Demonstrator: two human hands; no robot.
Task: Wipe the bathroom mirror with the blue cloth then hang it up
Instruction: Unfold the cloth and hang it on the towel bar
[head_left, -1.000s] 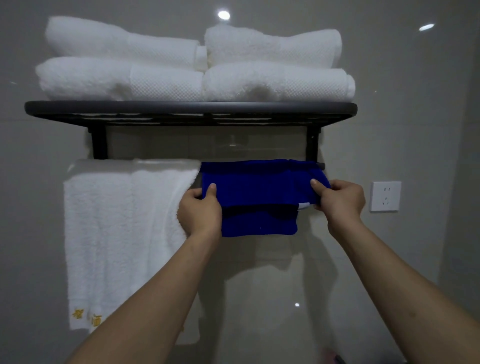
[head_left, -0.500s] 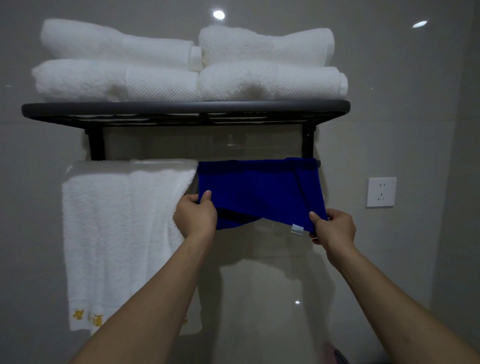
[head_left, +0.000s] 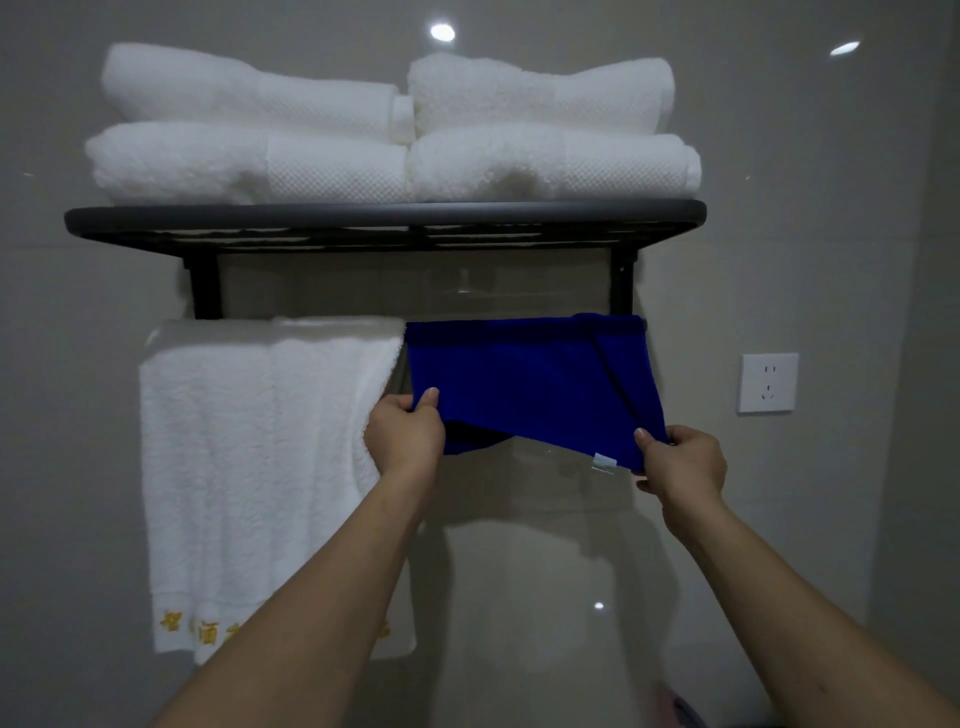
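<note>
The blue cloth (head_left: 524, 384) hangs over the right part of the rail beneath a black wall shelf (head_left: 384, 218). My left hand (head_left: 405, 434) pinches the cloth's lower left corner. My right hand (head_left: 680, 462) pinches its lower right corner, beside a small white label (head_left: 604, 461). The front layer slants down to the right, and a darker back layer shows under it near my left hand. No mirror is in view.
A white towel (head_left: 260, 467) with yellow embroidery hangs on the rail left of the cloth, touching it. Several folded white towels (head_left: 395, 130) lie stacked on the shelf. A white wall socket (head_left: 768, 383) sits to the right on the glossy tiled wall.
My right hand has pulled the cloth's right corner down from beside the rail to well below it. The front layer has unfolded and now slants. My left hand dropped slightly.
</note>
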